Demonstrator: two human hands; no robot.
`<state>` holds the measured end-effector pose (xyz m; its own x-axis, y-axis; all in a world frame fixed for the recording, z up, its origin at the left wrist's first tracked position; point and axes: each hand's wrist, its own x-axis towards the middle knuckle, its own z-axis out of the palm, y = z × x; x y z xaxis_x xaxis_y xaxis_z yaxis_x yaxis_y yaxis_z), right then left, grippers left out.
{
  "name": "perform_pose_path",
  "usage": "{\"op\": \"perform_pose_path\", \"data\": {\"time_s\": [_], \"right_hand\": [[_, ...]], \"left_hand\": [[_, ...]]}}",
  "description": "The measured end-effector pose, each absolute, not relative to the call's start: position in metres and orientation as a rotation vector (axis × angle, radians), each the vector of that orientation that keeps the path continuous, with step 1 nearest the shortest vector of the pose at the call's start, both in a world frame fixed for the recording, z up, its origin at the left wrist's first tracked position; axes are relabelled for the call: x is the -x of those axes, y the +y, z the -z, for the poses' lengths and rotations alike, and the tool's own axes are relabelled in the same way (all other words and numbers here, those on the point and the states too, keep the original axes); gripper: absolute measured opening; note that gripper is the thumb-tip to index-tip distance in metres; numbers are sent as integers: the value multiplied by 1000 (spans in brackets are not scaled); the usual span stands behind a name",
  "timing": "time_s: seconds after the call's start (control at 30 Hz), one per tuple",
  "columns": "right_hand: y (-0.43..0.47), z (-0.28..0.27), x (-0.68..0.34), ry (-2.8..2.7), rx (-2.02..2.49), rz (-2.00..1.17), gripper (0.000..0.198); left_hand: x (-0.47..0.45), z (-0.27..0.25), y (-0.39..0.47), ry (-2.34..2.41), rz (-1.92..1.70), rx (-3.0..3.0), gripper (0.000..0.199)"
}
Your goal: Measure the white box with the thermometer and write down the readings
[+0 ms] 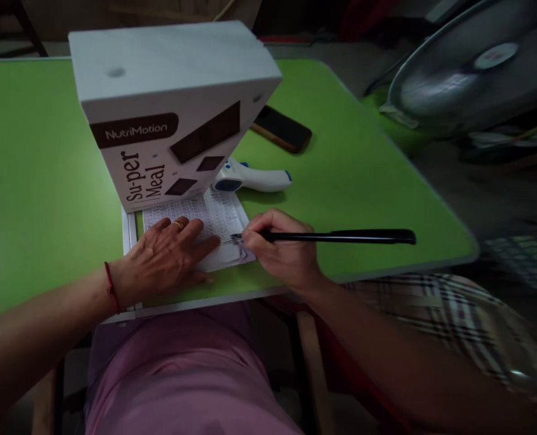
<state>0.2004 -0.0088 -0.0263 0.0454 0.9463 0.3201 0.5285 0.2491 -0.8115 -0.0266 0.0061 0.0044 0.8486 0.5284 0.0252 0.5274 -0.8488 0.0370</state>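
My right hand [284, 248] grips a black pen [340, 236] between thumb and fingers, its tip at the right part of a sheet of paper [218, 217] covered in rows of handwriting. Flat on the paper's left side lies my left hand [173, 254], fingers spread, with a ring on one finger and a red string bracelet at the wrist. Just beyond the paper stands a tall white box [145, 109] printed "NutriMotion Su-per Meal"; it hides the paper's far edge. Beside the box's lower right is a white and blue handheld thermometer [254, 179].
A dark phone [286, 128] lies right of the box on the green table [363, 181]. The table's near edge runs just below my hands. Past its right side are a large fan [467, 66] and a plaid cloth [431, 308].
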Motion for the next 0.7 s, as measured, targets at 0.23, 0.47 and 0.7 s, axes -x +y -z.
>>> {"op": "perform_pose_path", "data": {"time_s": [0.23,0.47,0.7], "right_hand": [[-9,24,-198,-1596,1388,-605,12],[-8,27,-198,-1626,1405,-587,13],[-8,27,-199,-1636,1392,-591,13]], "left_hand": [[26,-7,6,862,-13,-2992,52],[26,-5,7,852,-62,-2987,53],[28,-3,4,855,-28,-2982,53]]}}
